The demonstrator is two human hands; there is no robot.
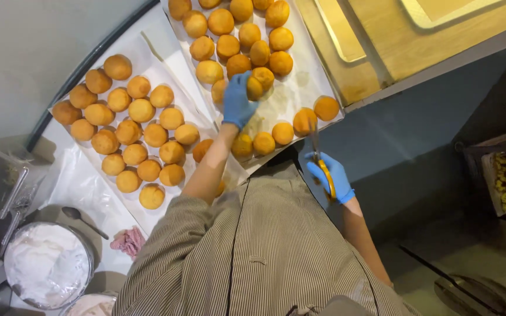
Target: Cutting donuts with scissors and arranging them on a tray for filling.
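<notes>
nearest, the right hand [330, 175] in a blue glove is closed round the orange handle of scissors [318, 157], held off the counter edge with the blades pointing up toward the trays. further out, the left hand [237, 100], also gloved, has its fingers curled onto a bun [254, 88] among the round golden buns on the far paper [308, 76]; whether it has lifted is hard to tell. this looks like the picking-up step before a cut, which would call for bringing bun and blades together squarely. a second paper [80, 175] of buns lies to the left, with a bowl of white cream [48, 264] nearer. the scissor tips blur against the buns, and the far sheet runs out of view.
</notes>
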